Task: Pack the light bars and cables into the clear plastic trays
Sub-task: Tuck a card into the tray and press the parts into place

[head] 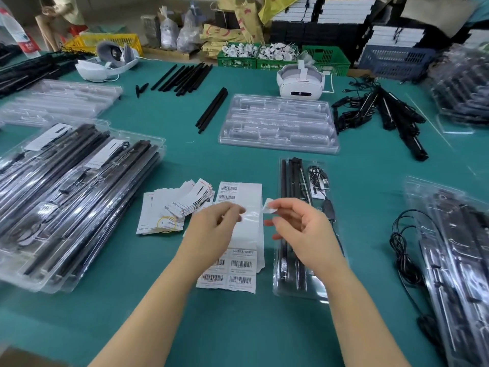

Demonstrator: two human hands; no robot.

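Right now, from the head view, my right hand [304, 229] pinches a peeled label [268, 206] just left of the packed tray [301, 287], whose long axis runs away from me near the table's near edge; my left hand [214, 229] pinches the label sheet [248, 197], further from that tray

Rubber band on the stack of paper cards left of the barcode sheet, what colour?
Yellow rubber band; the head view, the only one, shows it.
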